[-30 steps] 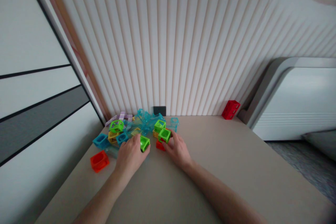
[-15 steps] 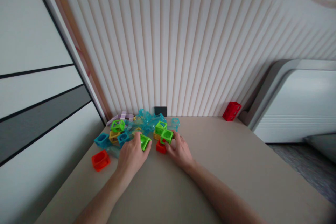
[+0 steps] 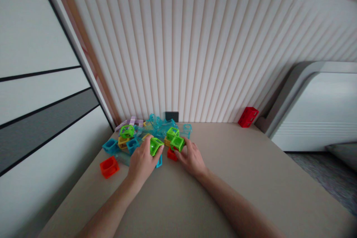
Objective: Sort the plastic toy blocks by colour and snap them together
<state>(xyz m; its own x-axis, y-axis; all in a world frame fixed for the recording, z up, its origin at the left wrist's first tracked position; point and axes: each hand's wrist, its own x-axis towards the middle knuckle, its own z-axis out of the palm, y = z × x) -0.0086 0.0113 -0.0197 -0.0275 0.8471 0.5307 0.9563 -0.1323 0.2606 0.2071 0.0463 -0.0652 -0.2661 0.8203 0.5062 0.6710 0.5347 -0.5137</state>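
Free room right of hands (image 3: 142,159) (image 3: 193,159); blocks (image 3: 132,145) leftward

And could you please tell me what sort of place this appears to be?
Probably a room in a home, though I can't be certain: colourful toy-like plastic pieces lie on a tabletop that meets a pale ribbed wall.

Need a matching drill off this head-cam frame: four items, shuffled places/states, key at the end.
Items
1. Orange block
2. Black rectangular object
3. Left hand
4. Right hand

Places/states
A. Against the ribbed wall
B. Holding a green block, with a red block just below it in the view
C. On the table, left of both hands
D. Holding a tilted green block, with part of a blue block showing below it

Pairs: 1-C, 2-A, 3-D, 4-B
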